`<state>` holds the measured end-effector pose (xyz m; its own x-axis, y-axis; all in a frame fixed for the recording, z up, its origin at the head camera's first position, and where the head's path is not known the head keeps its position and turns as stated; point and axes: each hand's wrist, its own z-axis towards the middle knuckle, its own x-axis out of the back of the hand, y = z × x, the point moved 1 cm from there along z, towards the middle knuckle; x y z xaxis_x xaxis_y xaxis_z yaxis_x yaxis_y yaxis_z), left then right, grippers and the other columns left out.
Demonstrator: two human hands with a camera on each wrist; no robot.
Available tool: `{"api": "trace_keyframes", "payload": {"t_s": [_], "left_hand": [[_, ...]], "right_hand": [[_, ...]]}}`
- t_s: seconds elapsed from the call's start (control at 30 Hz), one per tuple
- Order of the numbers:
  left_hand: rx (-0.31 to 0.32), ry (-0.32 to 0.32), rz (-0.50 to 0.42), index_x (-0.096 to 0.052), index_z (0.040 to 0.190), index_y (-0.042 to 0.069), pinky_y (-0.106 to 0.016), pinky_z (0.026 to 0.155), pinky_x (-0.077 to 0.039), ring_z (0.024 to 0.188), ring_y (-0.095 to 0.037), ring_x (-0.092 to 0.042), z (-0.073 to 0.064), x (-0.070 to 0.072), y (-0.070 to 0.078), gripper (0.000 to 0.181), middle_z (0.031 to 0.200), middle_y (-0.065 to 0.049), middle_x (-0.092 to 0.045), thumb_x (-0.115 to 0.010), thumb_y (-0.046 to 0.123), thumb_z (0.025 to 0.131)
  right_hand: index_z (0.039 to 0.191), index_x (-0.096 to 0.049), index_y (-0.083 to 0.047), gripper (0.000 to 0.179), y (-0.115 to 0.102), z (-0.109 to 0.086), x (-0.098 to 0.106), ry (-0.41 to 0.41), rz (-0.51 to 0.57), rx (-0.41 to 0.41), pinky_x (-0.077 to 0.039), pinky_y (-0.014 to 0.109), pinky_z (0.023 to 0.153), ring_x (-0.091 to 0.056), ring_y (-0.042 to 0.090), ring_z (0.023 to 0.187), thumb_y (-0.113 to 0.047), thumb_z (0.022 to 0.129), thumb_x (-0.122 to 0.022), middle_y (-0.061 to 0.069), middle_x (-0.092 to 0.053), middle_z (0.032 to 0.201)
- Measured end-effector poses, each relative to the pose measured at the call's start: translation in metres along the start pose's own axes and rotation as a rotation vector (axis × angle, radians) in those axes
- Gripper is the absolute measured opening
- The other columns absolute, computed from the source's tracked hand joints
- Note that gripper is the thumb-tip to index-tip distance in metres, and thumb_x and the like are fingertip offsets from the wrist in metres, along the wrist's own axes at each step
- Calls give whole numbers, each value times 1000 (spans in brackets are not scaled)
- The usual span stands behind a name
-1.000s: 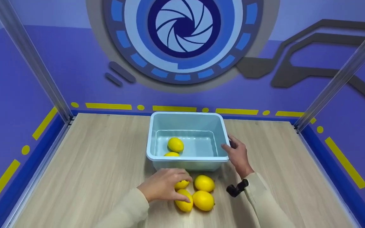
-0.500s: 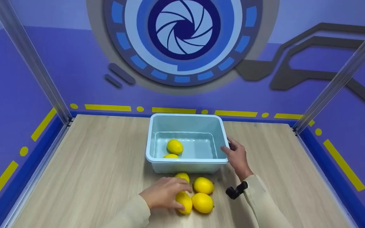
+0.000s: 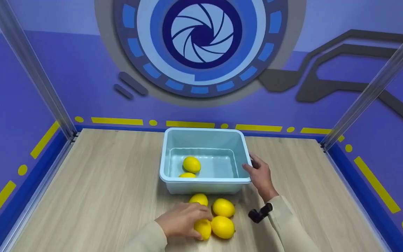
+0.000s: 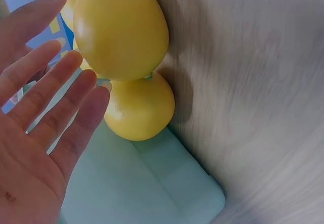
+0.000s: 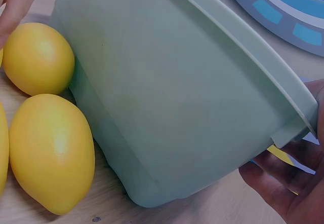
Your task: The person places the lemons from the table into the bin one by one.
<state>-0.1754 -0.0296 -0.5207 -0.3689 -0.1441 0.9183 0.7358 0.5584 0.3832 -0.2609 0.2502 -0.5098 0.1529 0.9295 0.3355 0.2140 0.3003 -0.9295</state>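
Note:
In the head view a light blue plastic bin (image 3: 205,189) stands on the table, with two lemons (image 3: 191,165) inside. My right hand (image 3: 261,176) grips its right side, thumb over the rim and fingers on the outside. Several more lemons (image 3: 223,208) lie close together in front of the bin. My left hand (image 3: 185,218) is over the near left lemon (image 3: 204,229), thumb at its near side and fingers above. In the left wrist view the fingers of this hand are extended beside the large lemon (image 4: 121,29), not wrapped round it.
The wooden tabletop (image 3: 110,182) extends to both sides of the bin. Blue-purple panels (image 3: 65,80) enclose the back and sides, with metal posts (image 3: 35,70) at the corners. A small black device (image 3: 260,212) sits on the right wrist.
My left hand has shifted from the lemon nearest the bin back toward the near left lemon, uncovering the former. The right hand keeps its grip on the bin. The head view has tilted up slightly.

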Motion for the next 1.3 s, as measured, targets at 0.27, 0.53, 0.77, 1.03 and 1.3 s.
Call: {"api": "trace_keyframes", "payload": {"t_s": [0.27,0.53,0.77,1.03,1.3], "left_hand": [[-79,55,79,-64,122,29,-31,88,-53,111,-7,-57,-1,-7,0,47,130,12,-59,-78,39,78],[-113,90,137,-65,121,28,-26,80,-52,103,-7,-54,-1,-11,-2,48,127,11,-60,-80,37,76],[-94,60,161,-65,120,29,-25,75,-50,98,-8,-52,2,-14,-2,50,124,13,-60,-82,36,73],[-63,22,116,-64,121,30,-29,81,-51,99,-7,-52,1,-17,-1,49,121,10,-60,-81,34,75],[-93,31,119,-63,119,27,-24,78,-51,91,-5,-54,-1,-16,0,42,115,8,-59,-76,35,81]], "right_hand": [[148,-39,-13,57,2,-1,-1,12,11,7,-38,47,112,-45,32,135,-14,94,-59,17,-44,148],[148,-39,-15,56,0,-1,-1,0,1,0,-36,47,113,-43,32,137,-16,95,-57,15,-42,150],[148,-39,-16,57,0,-1,-1,1,0,-1,-36,47,113,-43,32,137,-16,95,-57,15,-42,150],[148,-39,-17,56,1,-1,-1,10,-8,-17,-37,47,112,-42,32,138,-17,95,-57,14,-41,151],[149,-38,-14,57,1,0,0,17,-7,6,-38,47,111,-45,33,135,-15,95,-57,17,-43,149]]}}
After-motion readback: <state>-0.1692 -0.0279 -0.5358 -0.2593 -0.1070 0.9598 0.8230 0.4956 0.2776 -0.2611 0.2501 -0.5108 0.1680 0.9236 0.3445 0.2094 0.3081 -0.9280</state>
